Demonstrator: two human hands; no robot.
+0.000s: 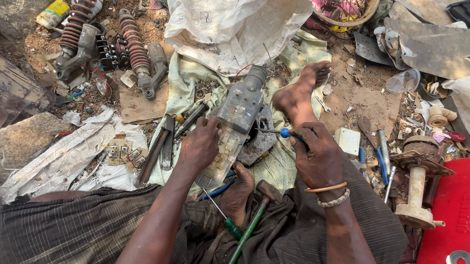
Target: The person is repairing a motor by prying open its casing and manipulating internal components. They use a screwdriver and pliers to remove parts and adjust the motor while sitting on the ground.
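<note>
Cluttered dirt ground, left hand [200, 145] grip clenched on grey motor housing [234, 124], right hand [317, 157] grasping half-hidden blue screwdriver [278, 132].

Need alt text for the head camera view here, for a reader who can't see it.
A person seated on the ground steadies a grey electrical device with the left hand while the right hand holds a blue-handled screwdriver to its side. A hammer and a green screwdriver lie across the lap; shock absorbers, a white sack and scrap surround them.

Blue-handled screwdriver [283, 133], grey motor housing [238, 114], checked brown cloth [78, 234], red lid [465, 210].
</note>
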